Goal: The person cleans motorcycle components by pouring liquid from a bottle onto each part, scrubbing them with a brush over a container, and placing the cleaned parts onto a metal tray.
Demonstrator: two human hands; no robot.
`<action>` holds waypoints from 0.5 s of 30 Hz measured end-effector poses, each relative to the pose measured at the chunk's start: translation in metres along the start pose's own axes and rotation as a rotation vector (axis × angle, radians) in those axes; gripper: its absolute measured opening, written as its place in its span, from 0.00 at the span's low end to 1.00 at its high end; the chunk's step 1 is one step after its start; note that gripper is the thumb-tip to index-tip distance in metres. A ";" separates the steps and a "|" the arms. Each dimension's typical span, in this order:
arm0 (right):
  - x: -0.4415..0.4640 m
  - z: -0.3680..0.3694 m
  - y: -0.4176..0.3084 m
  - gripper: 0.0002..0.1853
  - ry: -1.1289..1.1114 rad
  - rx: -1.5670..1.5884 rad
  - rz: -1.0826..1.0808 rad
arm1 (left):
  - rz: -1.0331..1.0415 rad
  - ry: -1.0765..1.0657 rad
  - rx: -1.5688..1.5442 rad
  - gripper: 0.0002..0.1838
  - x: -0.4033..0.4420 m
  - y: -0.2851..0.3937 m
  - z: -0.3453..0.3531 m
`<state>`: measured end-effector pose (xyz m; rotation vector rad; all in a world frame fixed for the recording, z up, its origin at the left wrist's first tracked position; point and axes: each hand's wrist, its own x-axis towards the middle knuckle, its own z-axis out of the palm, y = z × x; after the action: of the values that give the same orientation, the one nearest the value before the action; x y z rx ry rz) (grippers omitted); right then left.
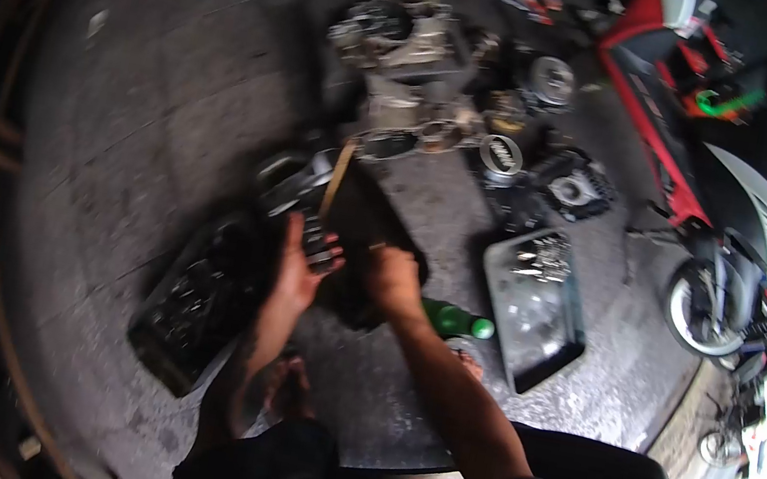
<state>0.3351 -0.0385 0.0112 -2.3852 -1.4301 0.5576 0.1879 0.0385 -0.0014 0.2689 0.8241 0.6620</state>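
- The left hand was curled partway around a dark, blocky metal part, mid-scene, left of the right hand.
- The right hand's fingers were bent over a black tub; blur hid whether they held anything.
- Grey metal engine parts lay separated, far side; the held part's handling seemed unfinished.
- White lettering on a round dark lid was illegible.

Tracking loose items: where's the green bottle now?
In the head view, the green bottle is right of centre, between the right hand and the shallow tray.
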 end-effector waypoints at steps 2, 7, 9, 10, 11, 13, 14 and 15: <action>-0.010 -0.018 -0.005 0.13 0.246 0.284 0.023 | -0.033 0.012 0.084 0.28 0.008 0.001 0.000; -0.020 -0.059 -0.040 0.10 0.279 0.770 -0.049 | -0.056 0.234 0.360 0.26 0.045 -0.010 0.005; -0.012 -0.041 -0.038 0.10 0.249 0.661 -0.039 | -0.053 0.217 0.413 0.26 0.049 -0.011 0.005; -0.009 -0.036 -0.038 0.11 0.262 0.571 -0.006 | -0.050 0.195 0.427 0.26 0.048 -0.009 0.007; -0.008 -0.034 -0.036 0.11 0.266 0.572 -0.008 | -0.050 0.181 0.435 0.26 0.047 -0.006 0.008; -0.006 -0.030 -0.035 0.10 0.346 0.488 0.040 | -0.049 0.162 0.448 0.26 0.045 -0.002 0.009; -0.005 -0.026 -0.034 0.10 0.381 0.516 0.085 | -0.053 0.154 0.455 0.26 0.043 -0.002 0.009; -0.004 -0.022 -0.030 0.10 0.376 0.516 0.086 | -0.057 0.151 0.457 0.26 0.044 -0.003 0.007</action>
<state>0.3209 -0.0299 0.0446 -2.0048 -0.8951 0.4061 0.2160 0.0644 -0.0246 0.6118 1.1221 0.4370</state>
